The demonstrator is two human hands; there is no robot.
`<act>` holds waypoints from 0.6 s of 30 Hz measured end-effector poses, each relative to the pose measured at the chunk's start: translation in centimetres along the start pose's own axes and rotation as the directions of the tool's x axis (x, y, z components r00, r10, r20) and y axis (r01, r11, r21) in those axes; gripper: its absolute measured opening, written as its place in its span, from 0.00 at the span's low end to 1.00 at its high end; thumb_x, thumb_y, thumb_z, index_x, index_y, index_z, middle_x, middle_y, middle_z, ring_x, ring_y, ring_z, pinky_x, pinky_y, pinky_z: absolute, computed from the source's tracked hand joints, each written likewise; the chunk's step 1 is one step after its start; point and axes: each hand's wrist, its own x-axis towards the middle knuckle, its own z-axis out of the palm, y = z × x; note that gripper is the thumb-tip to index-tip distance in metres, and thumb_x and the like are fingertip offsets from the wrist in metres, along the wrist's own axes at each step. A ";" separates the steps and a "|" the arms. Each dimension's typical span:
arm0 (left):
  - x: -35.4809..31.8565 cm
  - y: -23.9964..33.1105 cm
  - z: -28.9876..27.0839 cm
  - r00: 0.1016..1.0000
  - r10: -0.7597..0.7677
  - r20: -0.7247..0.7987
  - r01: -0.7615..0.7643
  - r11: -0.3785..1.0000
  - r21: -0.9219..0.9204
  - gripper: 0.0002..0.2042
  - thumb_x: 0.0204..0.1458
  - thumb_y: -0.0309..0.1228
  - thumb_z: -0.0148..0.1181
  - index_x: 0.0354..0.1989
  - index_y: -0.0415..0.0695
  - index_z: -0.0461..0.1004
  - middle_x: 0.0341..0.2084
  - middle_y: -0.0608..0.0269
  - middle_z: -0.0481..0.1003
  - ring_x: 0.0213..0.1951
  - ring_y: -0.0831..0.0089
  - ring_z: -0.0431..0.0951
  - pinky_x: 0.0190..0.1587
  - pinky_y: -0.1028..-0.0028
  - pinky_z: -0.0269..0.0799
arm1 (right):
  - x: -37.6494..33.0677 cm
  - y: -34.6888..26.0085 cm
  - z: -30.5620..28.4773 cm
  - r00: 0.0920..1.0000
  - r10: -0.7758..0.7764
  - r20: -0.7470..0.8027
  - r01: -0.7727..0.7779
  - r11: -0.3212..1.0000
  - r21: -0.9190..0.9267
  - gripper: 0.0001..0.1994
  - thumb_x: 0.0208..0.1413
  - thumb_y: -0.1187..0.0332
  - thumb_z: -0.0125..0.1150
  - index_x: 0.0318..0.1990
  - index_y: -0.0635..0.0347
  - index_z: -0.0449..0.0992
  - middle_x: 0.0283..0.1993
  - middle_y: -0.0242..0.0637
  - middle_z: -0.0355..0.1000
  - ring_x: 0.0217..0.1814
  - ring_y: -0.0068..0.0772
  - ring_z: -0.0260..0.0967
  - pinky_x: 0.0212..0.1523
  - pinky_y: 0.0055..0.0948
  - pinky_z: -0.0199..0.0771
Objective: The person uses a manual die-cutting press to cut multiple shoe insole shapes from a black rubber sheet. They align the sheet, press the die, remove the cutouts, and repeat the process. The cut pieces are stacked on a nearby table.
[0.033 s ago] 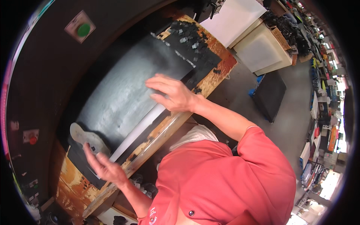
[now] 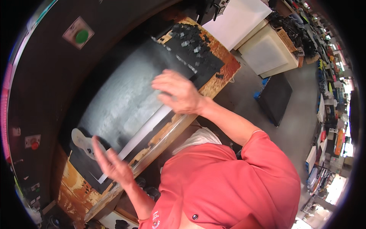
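A dark sheet with a grey, cloudy sheen lies on the worn wooden worktable. My right hand is over its right part, fingers loosely stretched and somewhat apart, holding nothing I can see. My left hand is at the left near corner, blurred, with its fingers extended and apart. Beside its fingertips lies a flat, pale grey piece shaped like a shoe sole, with a small dark mark; the fingers partly cover its near end. A white strip runs along the sheet's near edge. Whether either hand touches the sheet, I cannot tell.
Black scraps are heaped at the table's far right end. On the dark machine panel at left are a green button and a red button. White boxes and a black flat panel stand on the floor at right.
Both hands have shifted slightly to the right. More of the pale sole-shaped piece's near end is now behind my left fingers. The view has moved a little.
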 end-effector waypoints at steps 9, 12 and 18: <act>11.8 9.0 29.3 0.904 0.124 0.410 -0.075 0.988 -0.132 0.34 0.71 0.42 0.55 0.75 0.28 0.56 0.74 0.29 0.58 0.78 0.40 0.55 0.78 0.55 0.52 | 0.8 14.2 -10.2 0.956 0.284 0.077 -0.196 0.811 -0.551 0.55 0.49 0.40 0.77 0.78 0.61 0.57 0.81 0.63 0.47 0.85 0.68 0.41 0.82 0.64 0.40; 16.4 8.0 36.0 0.893 0.231 0.386 -0.221 0.973 -0.072 0.34 0.72 0.45 0.53 0.75 0.30 0.58 0.74 0.28 0.58 0.77 0.36 0.55 0.78 0.52 0.52 | 3.2 17.1 -9.4 0.990 0.064 0.125 0.014 0.841 -0.541 0.50 0.51 0.38 0.73 0.74 0.62 0.65 0.80 0.62 0.52 0.84 0.67 0.42 0.81 0.66 0.38; 19.7 5.6 42.1 0.763 0.338 0.552 -0.451 0.889 0.079 0.32 0.74 0.48 0.45 0.74 0.32 0.62 0.75 0.38 0.60 0.79 0.43 0.53 0.80 0.49 0.42 | 4.0 19.0 -8.6 0.980 0.071 0.188 0.026 0.883 -0.468 0.25 0.60 0.51 0.65 0.53 0.65 0.84 0.70 0.55 0.66 0.79 0.57 0.55 0.80 0.61 0.46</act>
